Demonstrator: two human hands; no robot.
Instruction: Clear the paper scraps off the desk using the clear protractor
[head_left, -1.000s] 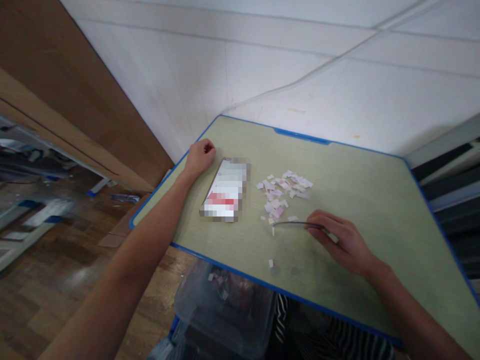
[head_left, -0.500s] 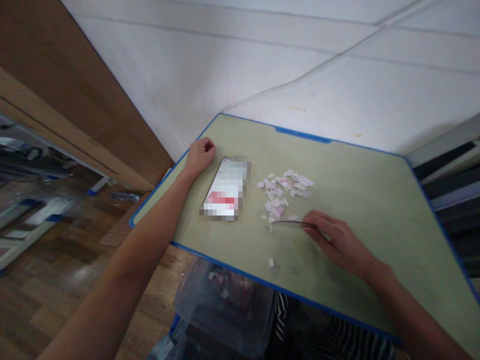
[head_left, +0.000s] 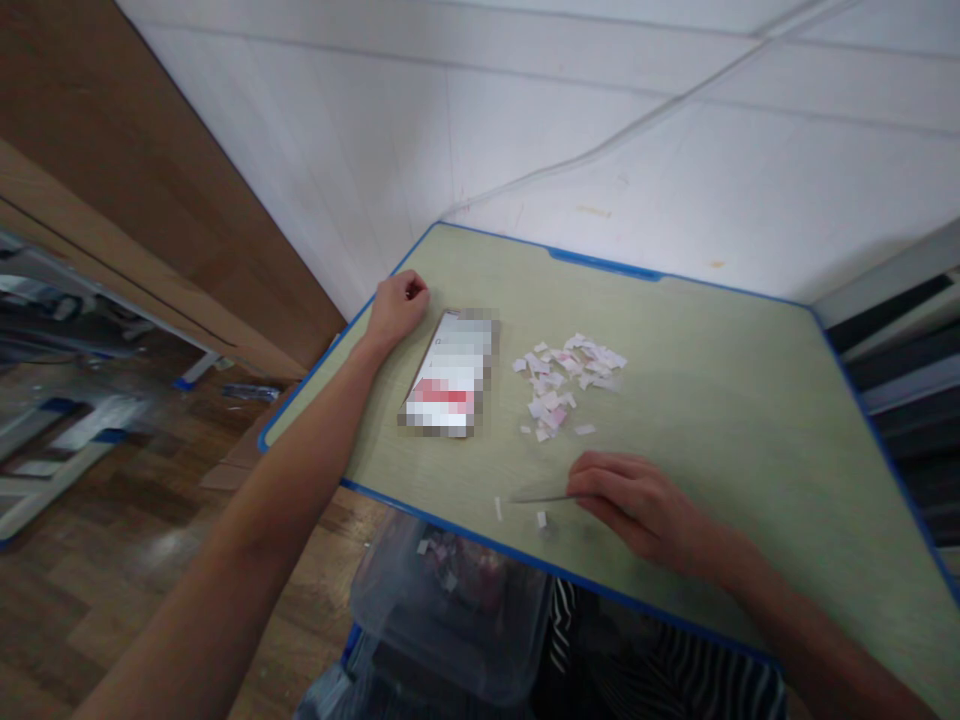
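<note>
Slim tweezers point(head_left: 541, 496) extend leftward from my right hand point(head_left: 637, 500), whose fingers pinch their rear end. A small white paper strip point(head_left: 498, 508) is at the blurred tweezer tip; whether it is gripped is hard to see. One more paper scrap point(head_left: 542, 519) lies just under the tweezers, near the table's front edge. Beyond them is a loose pile of white and pinkish paper scraps point(head_left: 551, 380). My left hand point(head_left: 403, 300) rests on the table near its left edge, fingers curled in, with nothing visible in it. Beside it lies a phone point(head_left: 450, 370), its screen partly pixelated.
The pale green table point(head_left: 735, 400) has a blue rim and stands against a white wall point(head_left: 525, 130). Below its front edge, a clear plastic bin point(head_left: 450, 640) holds more paper scraps. A brown wooden panel point(head_left: 172, 180) rises at the left.
My right hand has moved the tweezers left and toward the table's front edge, away from the pile. The paper strip at the tip has travelled along. My left hand has stayed put.
</note>
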